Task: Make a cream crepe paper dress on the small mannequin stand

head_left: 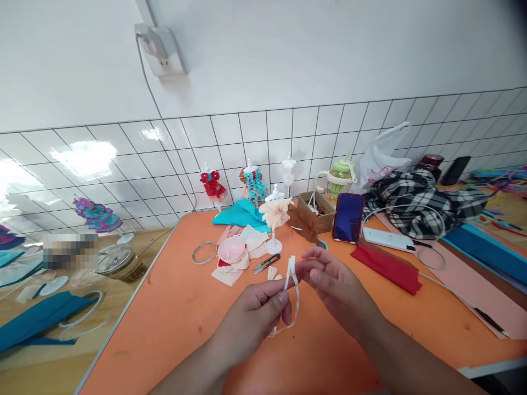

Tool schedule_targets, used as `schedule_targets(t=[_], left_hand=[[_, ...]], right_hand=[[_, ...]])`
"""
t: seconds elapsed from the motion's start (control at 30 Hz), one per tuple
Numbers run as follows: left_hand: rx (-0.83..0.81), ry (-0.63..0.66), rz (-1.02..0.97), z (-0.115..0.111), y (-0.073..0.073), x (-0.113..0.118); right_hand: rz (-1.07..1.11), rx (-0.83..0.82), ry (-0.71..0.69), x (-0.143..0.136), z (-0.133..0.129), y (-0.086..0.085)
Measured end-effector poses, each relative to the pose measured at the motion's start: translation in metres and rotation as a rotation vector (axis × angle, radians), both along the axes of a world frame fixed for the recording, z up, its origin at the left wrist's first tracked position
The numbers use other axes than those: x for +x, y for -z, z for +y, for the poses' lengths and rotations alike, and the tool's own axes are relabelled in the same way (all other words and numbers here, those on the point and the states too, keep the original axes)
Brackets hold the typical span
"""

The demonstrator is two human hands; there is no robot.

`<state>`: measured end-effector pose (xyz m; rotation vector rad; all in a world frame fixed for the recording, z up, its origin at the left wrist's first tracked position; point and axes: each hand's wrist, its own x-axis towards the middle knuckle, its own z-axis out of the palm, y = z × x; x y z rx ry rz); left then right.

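Note:
My left hand (257, 312) pinches a narrow white ribbon (297, 302) between thumb and forefinger. The ribbon's top stands up folded above the forefinger, and its lower part hangs in a loop. Close against it, my right hand (335, 282) has its fingertips by the ribbon, with thumb and fingers loosely curved and apart. Just beyond the hands lie black thread snips (267, 264) and small pale fabric scraps (272, 273). A small white dress stand (274, 247) carrying a peach ruffled fabric dress (276, 213) stands behind them.
A pink bowl (231, 249) rests on pale fabric pieces, beside a clear tape roll (204, 252). Red fabric (387, 269), a phone (348, 218), a white device (389, 240) and a cardboard box (316, 211) lie to the right. More dress stands line the tiled wall.

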<state>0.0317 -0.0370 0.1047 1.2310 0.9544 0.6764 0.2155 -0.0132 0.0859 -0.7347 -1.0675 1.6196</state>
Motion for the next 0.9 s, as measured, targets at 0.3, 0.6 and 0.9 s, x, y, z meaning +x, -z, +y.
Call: schedule_targets(t=[0.3,0.6,0.9], left_hand=[[-0.058,0.076,0.009,0.002,0.019,0.011],[-0.143,-0.067,-0.101,0.004,0.028,0.000],[-0.135,-0.347,-0.376,0.008,0.006,-0.093]], right_hand=[[-0.096,-0.045,-0.012,0.000,-0.009,0.015],[0.138,-0.080,0.004,0.050,0.007,0.010],[-0.514,-0.384,-0.294,0.136,0.114,0.019]])
